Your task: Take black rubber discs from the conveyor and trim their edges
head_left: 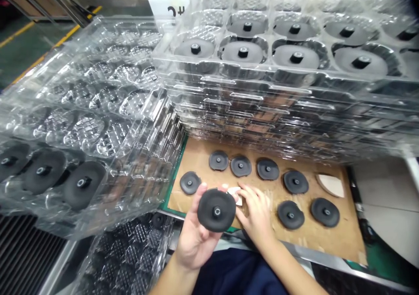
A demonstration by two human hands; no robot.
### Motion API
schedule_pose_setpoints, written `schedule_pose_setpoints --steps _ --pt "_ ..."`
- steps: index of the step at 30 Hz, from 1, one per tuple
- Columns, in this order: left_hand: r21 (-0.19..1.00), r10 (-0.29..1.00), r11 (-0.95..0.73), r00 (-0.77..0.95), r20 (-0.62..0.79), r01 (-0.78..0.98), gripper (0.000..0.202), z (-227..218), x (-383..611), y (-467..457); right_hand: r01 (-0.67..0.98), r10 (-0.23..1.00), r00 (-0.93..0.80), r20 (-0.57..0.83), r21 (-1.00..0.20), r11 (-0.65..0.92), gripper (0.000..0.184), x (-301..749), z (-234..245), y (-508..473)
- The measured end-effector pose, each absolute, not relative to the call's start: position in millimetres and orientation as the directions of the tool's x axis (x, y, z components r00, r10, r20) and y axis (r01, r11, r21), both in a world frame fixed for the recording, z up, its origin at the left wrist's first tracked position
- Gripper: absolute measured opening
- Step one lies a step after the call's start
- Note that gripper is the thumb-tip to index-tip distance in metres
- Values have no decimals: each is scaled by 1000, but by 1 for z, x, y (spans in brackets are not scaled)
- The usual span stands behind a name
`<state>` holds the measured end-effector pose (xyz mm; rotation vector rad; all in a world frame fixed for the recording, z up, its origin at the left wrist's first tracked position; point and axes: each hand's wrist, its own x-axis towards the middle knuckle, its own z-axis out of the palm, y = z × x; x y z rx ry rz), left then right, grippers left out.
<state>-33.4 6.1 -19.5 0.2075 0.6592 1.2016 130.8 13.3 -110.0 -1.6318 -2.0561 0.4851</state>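
**Steadily: one disc held up, a small white piece pinched behind it**

Leftmost, a leaning stack of clear moulded plastic trays (88, 125) has three of the same black discs sitting in its near pockets.

Next comes the left hand (196, 231), raised palm-up over the tabletop edge. Its fingers curl around a round black rubber-like disc with a small raised hub at its centre (216, 210), hub facing the camera. The grip looks like a cradle from behind and below, so the face is open to view; keeping the fingertips on the rim rather than across the hub would keep that face clear.

Just beside it, the right hand (257, 214) rests low on the brown board on the tabletop (330, 238), fingers drawn together on a small white piece (235, 194) that touches or sits just behind the held disc. What the piece is cannot be told. In my judgement, the two hands should stay close, with the white piece met squarely to the disc.

Further right, seven matching black discs (267, 169) lie loose on the board in two rough rows, apart from one another, and a pale wedge-shaped piece (331, 185) lies near the far right edge.

Behind, a tall stack of clear trays holding more black discs (294, 59) stands at the board's back edge.
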Motion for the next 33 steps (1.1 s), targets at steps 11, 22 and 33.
schedule_pose_setpoints --steps 11,22,33 --pt "476 897 366 168 -408 -799 52 -15 -27 3 789 965 -182 186 -558 257 21 131 -109 12" --pt "365 781 298 6 -625 -882 84 -31 -11 17 655 917 -338 213 -647 391 23 134 -100 22" --pt "535 861 287 -30 -507 -795 51 -16 -6 16 501 854 -344 390 -694 518 30 136 -2 27"
